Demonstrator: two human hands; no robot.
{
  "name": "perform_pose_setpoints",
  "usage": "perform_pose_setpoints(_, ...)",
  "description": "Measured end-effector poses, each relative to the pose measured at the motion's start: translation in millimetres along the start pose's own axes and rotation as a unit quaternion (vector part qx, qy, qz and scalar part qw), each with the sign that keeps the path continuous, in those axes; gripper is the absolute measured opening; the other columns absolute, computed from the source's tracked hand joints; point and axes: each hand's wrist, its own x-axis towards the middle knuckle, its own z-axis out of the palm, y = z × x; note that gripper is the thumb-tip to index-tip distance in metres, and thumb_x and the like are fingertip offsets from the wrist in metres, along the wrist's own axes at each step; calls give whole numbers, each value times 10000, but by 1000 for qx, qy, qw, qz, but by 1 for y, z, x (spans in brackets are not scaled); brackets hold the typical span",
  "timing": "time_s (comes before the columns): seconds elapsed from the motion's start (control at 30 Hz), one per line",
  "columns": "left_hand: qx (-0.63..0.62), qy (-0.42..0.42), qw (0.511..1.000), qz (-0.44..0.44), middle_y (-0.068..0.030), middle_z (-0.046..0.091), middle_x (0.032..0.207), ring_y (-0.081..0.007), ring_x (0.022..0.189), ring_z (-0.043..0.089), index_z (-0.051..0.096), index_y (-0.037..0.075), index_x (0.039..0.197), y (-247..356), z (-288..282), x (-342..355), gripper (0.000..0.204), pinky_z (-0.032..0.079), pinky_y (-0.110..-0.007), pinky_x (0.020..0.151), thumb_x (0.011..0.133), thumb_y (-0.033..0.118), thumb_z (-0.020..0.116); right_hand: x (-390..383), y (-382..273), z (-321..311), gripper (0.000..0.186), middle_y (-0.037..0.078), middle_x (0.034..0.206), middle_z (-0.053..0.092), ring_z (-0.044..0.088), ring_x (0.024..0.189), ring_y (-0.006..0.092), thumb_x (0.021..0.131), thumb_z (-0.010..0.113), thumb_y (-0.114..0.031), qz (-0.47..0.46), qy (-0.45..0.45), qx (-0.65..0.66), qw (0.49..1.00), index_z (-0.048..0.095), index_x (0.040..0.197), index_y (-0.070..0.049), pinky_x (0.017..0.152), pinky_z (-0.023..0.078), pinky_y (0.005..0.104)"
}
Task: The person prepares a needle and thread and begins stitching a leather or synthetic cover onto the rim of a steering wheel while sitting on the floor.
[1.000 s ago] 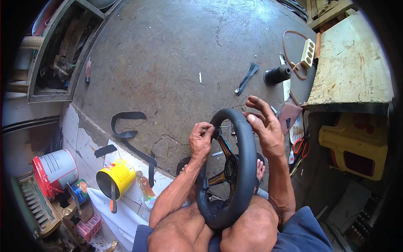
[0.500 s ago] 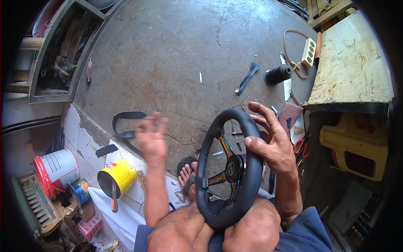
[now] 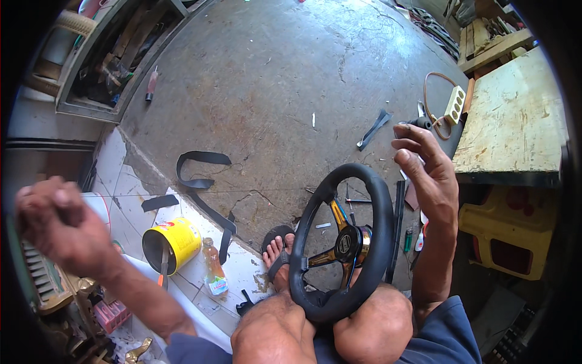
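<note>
A black steering wheel (image 3: 381, 218) with gold, bluish-tinted spokes stands tilted on my knees. My left hand (image 3: 63, 227) is raised out at the far left, blurred, its fingers curled in. A fine dark thread (image 3: 260, 192) stretches from beside that hand across to the wheel's left rim; the pinch itself is smeared. Up and to the right of the wheel, my right hand (image 3: 427, 173) hangs clear of the rim. Its fingers are bent and its thumb stands apart, with nothing visible between them.
Black strips (image 3: 200, 167) lie on the floor at left. A yellow can (image 3: 185, 239) with a handled tool and a plastic bottle (image 3: 213, 267) are near my left knee. At right are a power strip (image 3: 454, 106), a pale worn cabinet top (image 3: 515, 115) and a green lighter (image 3: 408, 241).
My left hand has swung far out to the left. My right hand has come off the wheel rim and moved up and right. The view has shifted slightly.
</note>
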Motion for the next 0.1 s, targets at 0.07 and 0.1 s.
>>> perform_pose_setpoints(0.07, 184, -2, 979, 92, -114, 610, 984, -160, 753, 552, 597, 16, 1188, 20, -29, 20, 252, 448, -294, 600, 1014, 186, 661, 0, 3, -4, 427, 124, 1252, 599, 621, 1182, 234, 1008, 685, -249, -3, 16, -7, 1000, 623, 1331, 23, 970, 541, 354)
perform_pose_setpoints(0.1, 596, 3, 776, 206, -153, 657, 1098, -192, 819, 644, 605, 2, 1249, 33, -56, 29, 334, 523, -325, 654, 1003, 216, 678, 0, 5, -5, 427, 124, 1234, 615, 624, 1169, 227, 1009, 685, -256, 7, 11, -2, 1000, 627, 1328, 22, 961, 540, 350)
